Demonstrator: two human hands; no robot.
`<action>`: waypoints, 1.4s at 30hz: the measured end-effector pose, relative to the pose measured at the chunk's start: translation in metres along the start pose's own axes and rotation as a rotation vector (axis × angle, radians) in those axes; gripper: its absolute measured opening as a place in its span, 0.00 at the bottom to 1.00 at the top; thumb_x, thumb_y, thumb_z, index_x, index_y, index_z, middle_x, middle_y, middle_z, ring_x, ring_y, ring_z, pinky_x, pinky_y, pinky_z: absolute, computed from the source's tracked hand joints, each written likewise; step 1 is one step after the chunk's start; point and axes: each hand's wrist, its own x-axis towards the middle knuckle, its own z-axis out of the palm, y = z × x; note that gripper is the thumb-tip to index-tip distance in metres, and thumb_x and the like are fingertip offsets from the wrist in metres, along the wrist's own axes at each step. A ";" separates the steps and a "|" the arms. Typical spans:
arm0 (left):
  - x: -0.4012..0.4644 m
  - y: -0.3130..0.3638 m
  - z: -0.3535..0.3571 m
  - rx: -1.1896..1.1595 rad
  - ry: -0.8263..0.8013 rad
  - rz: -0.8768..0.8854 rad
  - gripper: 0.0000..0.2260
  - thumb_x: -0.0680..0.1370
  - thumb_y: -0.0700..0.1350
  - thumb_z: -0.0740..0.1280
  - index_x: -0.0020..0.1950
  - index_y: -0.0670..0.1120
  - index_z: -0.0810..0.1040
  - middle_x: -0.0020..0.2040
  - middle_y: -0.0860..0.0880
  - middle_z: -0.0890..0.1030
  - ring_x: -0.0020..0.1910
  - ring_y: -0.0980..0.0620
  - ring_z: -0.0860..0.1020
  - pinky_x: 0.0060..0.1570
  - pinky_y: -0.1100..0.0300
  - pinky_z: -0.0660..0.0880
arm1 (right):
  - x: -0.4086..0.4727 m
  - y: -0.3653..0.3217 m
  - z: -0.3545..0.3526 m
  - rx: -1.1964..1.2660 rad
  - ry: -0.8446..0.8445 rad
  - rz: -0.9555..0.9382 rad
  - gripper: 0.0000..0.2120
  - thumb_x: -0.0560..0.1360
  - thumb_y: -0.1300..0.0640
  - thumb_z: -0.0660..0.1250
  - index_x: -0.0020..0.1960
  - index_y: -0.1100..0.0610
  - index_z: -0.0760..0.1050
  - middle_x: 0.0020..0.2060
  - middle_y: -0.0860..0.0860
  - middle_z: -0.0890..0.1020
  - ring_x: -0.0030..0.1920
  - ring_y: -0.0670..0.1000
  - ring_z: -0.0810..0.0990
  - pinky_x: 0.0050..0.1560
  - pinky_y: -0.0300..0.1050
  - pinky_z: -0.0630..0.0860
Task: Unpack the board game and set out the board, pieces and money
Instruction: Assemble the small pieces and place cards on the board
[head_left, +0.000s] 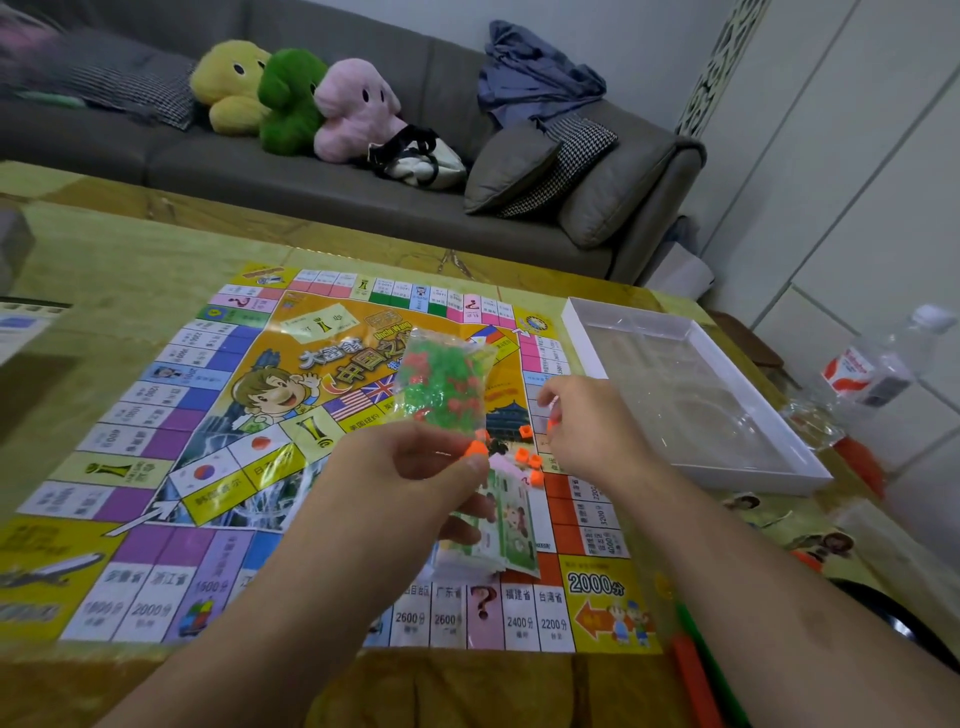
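Board (156, 415) is done: unfolded and lying flat on the table (104, 249), near edge toward me. Box tray (769, 457) sits off the board's right side, near the far corner, and looks emptied apart from its clear plastic insert. My left hand (410, 467) pinches the lower end of a clear bag (444, 384) full of green and red plastic pieces, holding it upright above the middle-right of the board; thumb and fingers are curled on the plastic. My right hand (587, 426) is just right of the bag, fingers curled, and seems to pinch one small orange piece between the fingertips, though blur makes that hard to confirm. A few loose orange pieces (530, 460) lie on the board between my hands, so piece layout has started but only barely; the bulk is in the bag. The money (506, 519), a wad of greenish notes in a wrapper, lies on the board below my left hand, near the near-right corner, and does not look sorted or spread out. Some cards with cartoon faces (743, 506) and torn plastic lie on the table right of the board. My read: board finished, pieces early stage, money not yet set out. Roughly a third of the way through.
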 end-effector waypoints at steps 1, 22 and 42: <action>0.001 0.000 -0.001 0.004 -0.004 0.003 0.03 0.79 0.42 0.73 0.52 0.46 0.84 0.39 0.47 0.88 0.38 0.46 0.87 0.44 0.50 0.86 | 0.000 0.000 0.000 -0.003 -0.006 -0.001 0.11 0.79 0.66 0.70 0.55 0.53 0.82 0.58 0.53 0.82 0.58 0.56 0.80 0.49 0.47 0.78; 0.000 0.003 -0.003 0.047 -0.004 0.011 0.03 0.78 0.42 0.74 0.51 0.47 0.85 0.38 0.49 0.88 0.38 0.50 0.87 0.45 0.48 0.86 | 0.000 -0.008 0.003 0.123 -0.057 -0.097 0.09 0.80 0.62 0.71 0.54 0.49 0.86 0.55 0.49 0.81 0.57 0.52 0.79 0.51 0.45 0.80; -0.001 -0.001 0.015 -0.315 -0.252 -0.316 0.10 0.82 0.43 0.67 0.51 0.36 0.81 0.34 0.43 0.77 0.26 0.52 0.71 0.24 0.61 0.67 | -0.132 -0.031 -0.047 0.895 0.079 -0.192 0.09 0.72 0.61 0.80 0.47 0.51 0.84 0.44 0.48 0.88 0.45 0.52 0.87 0.46 0.52 0.86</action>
